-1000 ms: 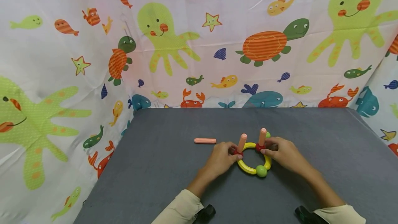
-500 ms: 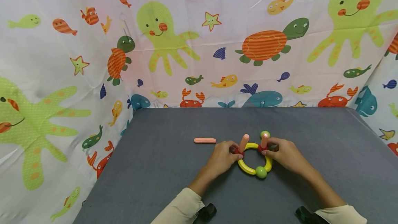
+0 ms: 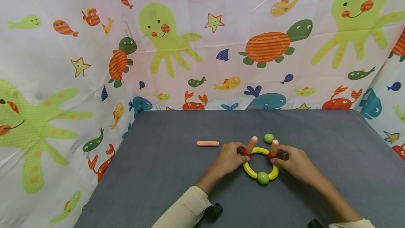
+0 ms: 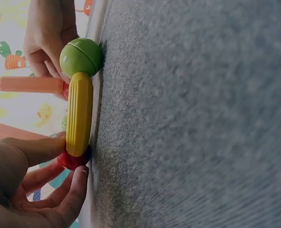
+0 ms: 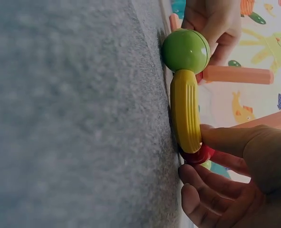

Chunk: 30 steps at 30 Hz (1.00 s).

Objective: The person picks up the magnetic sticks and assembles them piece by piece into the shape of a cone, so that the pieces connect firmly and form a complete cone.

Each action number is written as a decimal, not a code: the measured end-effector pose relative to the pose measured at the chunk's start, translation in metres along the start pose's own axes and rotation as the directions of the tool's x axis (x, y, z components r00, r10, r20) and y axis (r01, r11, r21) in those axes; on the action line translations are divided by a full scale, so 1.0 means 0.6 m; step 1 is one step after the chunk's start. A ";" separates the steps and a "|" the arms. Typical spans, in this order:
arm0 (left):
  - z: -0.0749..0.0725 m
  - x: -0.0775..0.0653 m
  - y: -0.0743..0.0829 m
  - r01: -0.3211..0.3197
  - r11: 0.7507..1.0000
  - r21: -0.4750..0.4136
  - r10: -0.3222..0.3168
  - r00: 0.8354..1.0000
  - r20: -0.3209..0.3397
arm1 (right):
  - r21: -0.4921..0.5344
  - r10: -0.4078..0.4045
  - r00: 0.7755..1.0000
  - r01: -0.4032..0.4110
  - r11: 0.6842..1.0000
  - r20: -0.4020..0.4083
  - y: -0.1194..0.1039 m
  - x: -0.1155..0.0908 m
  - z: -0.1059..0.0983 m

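A ring of yellow curved sticks [image 3: 248, 170] joined by balls lies on the grey table. My left hand [image 3: 230, 158] pinches its left red ball [image 4: 73, 158] between thumb and fingers. My right hand [image 3: 295, 162] holds the right red ball [image 5: 198, 155], with the thumb against the yellow stick beside it. From the left red ball a peach rod [image 3: 252, 145] rises, tilted; a second peach rod [image 3: 274, 147] stands in the right one. At the near side of the ring a green ball [image 3: 263, 178] links two yellow sticks. The fingers partly cover both red balls.
A loose green ball [image 3: 269, 138] sits just behind the ring. Left of it lies another peach rod [image 3: 207, 144], flat on the grey table [image 3: 158, 171]. A curtain [image 3: 196, 45] with printed sea animals hangs behind the far edge and along the sides.
Both hands have shifted the ring slightly right, its right side also toward me. The rear green ball, earlier partly behind the right rod, now shows fully, apart from the ring.
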State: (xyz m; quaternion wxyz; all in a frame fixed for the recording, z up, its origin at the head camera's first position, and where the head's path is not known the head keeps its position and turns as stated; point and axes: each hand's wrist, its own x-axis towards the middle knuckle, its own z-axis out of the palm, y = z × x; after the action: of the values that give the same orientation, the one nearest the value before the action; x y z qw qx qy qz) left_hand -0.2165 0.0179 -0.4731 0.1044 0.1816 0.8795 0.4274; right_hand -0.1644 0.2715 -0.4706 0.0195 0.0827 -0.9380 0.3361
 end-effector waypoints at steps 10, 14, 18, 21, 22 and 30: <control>-0.002 0.020 -0.004 -0.088 0.996 0.006 0.088 0.996 -0.004 | 0.031 0.025 0.999 -0.026 0.999 0.026 -0.001 -0.020 -0.002; -0.004 0.028 -0.002 -0.108 0.994 0.018 0.108 0.994 -0.004 | 0.048 0.037 0.997 -0.040 0.998 0.065 -0.003 -0.024 -0.003; -0.005 0.034 0.003 -0.097 0.995 0.012 0.097 0.995 0.001 | 0.071 0.048 0.990 -0.058 0.996 0.131 -0.007 -0.023 -0.007; -0.004 0.038 0.005 -0.082 0.997 -0.001 0.082 0.996 0.022 | 0.079 0.037 0.985 -0.051 0.996 0.171 -0.009 -0.022 -0.011; -0.003 0.041 0.006 -0.079 0.997 -0.001 0.079 0.996 0.031 | 0.083 0.029 0.983 -0.045 0.996 0.183 -0.009 -0.022 -0.012; -0.001 0.051 0.006 -0.094 0.995 -0.015 0.094 0.994 0.063 | 0.144 -0.076 0.951 0.034 0.989 0.299 -0.014 -0.017 -0.020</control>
State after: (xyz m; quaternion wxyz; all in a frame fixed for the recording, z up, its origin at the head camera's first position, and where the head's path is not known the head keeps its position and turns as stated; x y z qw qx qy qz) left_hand -0.2441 0.0322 -0.4710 0.1133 0.2357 0.8635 0.4313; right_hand -0.1531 0.2744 -0.4569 -0.1211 0.1606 -0.9018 0.3825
